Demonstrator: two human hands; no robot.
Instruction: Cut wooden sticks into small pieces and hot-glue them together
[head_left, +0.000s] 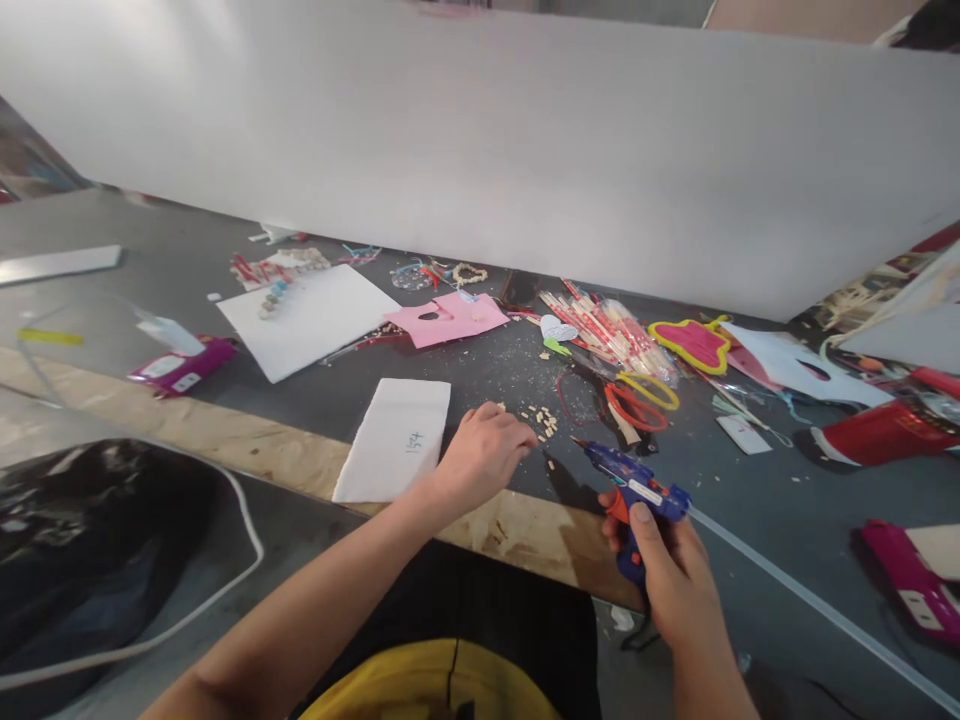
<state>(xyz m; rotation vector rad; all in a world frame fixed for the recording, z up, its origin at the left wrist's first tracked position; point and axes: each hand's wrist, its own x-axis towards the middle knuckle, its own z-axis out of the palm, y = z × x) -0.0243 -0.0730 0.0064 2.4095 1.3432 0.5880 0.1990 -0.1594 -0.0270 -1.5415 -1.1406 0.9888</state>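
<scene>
Just left of the blue plastic glue gun (634,490), the left hand (484,450) rests knuckles-up on the grey table (750,490), fingers curled loosely over small pale wooden beads (544,420), gripping nothing visible. The right hand (667,575) clenches the gun's grip, nozzle aimed leftward; hot glue could likely burn those nearby fingers.

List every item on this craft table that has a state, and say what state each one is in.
right hand: closed around the glue gun's handle
glue gun: held off the table, nozzle pointing left, glue stick in its back
left hand: fingers curled, resting by the small beads
small beads: scattered loose
scissors: lying flat, blades hidden
pink card: flat, with a cut-out hole
stick packet: lying flat
</scene>
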